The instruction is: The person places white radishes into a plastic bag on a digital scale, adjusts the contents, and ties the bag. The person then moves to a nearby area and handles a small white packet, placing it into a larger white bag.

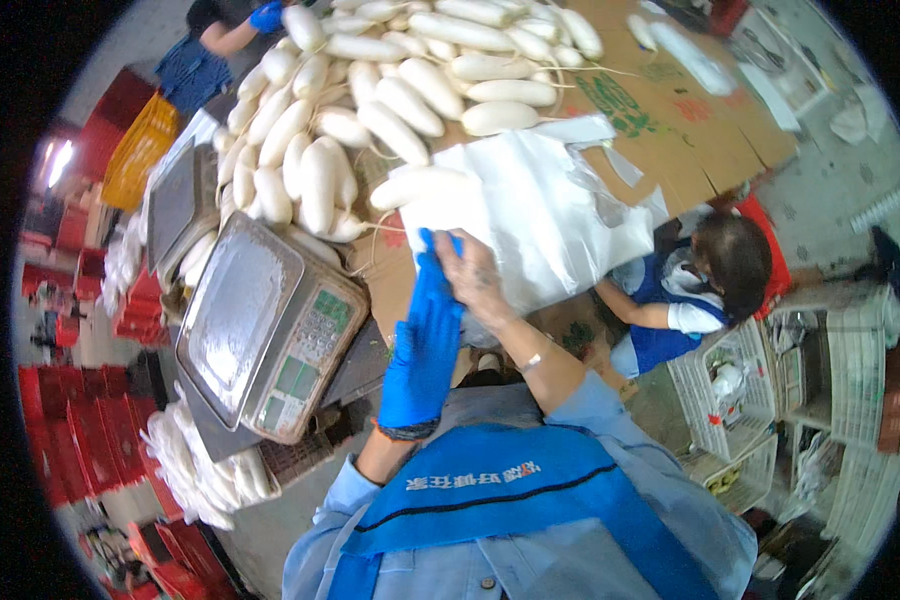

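Observation:
My left hand (422, 352) wears a blue disposable glove with a dark band at its wrist. Its fingers point away from me. My bare right hand (474, 279) has its thumb and fingers closed about the glove's finger end. Whether the left fingers grip anything is hidden. Just beyond both hands lies a stack of white plastic bags (540, 202), spread flat on cardboard (675, 142). One white radish (420, 187) rests at the near left part of the bags. A large heap of white radishes (397, 112) spreads behind it.
On the left stand a digital scale (270, 330) with a metal pan and a second scale (180, 202). White bundles (202, 465) hang low left near red crates (82, 427). A seated person (690, 292) is close at right, by white crates (727, 390). Another person's gloved hand (266, 16) touches the heap.

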Demonstrator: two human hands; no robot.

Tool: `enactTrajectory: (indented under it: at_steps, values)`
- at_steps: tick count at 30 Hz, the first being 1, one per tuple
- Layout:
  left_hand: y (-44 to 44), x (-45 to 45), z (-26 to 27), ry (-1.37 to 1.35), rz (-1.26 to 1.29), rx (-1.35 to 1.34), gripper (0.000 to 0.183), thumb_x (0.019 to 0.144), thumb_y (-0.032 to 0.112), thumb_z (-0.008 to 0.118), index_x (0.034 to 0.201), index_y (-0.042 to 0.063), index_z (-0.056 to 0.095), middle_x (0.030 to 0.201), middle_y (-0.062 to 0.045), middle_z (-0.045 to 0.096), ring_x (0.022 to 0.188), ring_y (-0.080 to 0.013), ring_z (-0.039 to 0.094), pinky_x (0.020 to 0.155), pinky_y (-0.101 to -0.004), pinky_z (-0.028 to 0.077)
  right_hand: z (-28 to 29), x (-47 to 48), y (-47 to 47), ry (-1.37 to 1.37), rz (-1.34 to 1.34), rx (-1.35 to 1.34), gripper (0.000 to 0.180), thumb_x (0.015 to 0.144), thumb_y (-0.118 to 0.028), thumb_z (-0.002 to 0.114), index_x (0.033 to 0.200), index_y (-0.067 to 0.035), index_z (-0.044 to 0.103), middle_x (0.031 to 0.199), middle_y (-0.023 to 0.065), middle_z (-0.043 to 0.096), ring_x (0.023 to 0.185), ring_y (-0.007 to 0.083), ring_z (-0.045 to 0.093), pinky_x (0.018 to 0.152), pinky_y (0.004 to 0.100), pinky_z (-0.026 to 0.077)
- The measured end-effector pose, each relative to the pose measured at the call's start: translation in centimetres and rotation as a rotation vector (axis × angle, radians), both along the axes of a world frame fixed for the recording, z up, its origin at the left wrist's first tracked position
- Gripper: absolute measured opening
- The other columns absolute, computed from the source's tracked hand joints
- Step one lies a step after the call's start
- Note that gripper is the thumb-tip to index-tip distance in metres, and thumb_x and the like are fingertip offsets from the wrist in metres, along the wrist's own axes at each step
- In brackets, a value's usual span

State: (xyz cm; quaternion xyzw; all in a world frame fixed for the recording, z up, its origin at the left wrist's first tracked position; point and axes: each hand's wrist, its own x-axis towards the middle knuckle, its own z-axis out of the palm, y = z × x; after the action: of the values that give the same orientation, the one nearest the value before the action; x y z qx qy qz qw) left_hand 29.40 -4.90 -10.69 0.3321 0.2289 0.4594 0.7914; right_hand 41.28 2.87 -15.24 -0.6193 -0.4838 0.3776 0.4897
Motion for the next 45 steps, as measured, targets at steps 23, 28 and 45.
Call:
enactTrajectory:
  at_steps: [23, 28, 45]
  values:
    - [3.6, 3.1, 0.0, 0.789, 0.559, 0.463, 0.017, 0.078, 0.007, 0.065, 0.091, 0.004, 0.055, 0.088, -0.007, 0.056, 0.087, -0.0199, 0.054, 0.078, -0.0319, 0.044, 3.2, -0.6, 4.9, 0.949, 0.328, -0.179, 0.026, 0.091, -0.023, 0.053, 0.108, -0.004, 0.053, 0.093, 0.0076, 0.059, 0.083, 0.0157, 0.058, 0.074, 0.0271, 0.049]
    - [4.2, 2.7, -1.2, 0.321, 0.515, -0.008, 0.005, 0.087, 0.014, 0.057, 0.088, 0.011, 0.053, 0.082, 0.0, 0.053, 0.073, -0.0105, 0.052, 0.069, -0.0238, 0.044, 1.0, -1.4, 2.8, 0.863, 0.461, -0.341, 0.024, 0.087, -0.024, 0.06, 0.103, -0.007, 0.055, 0.096, 0.0069, 0.059, 0.081, 0.0135, 0.058, 0.067, 0.029, 0.052]
    - [4.0, -1.8, -2.5, 0.736, 0.69, 0.634, 0.019, 0.09, 0.012, 0.053, 0.074, 0.002, 0.051, 0.069, -0.003, 0.055, 0.062, -0.0083, 0.047, 0.057, -0.024, 0.041, 3.7, -2.7, -6.0, 0.629, 0.646, -0.041, 0.037, 0.092, -0.017, 0.044, 0.128, -0.008, 0.04, 0.115, 0.0085, 0.052, 0.104, 0.0153, 0.048, 0.091, 0.0269, 0.038]
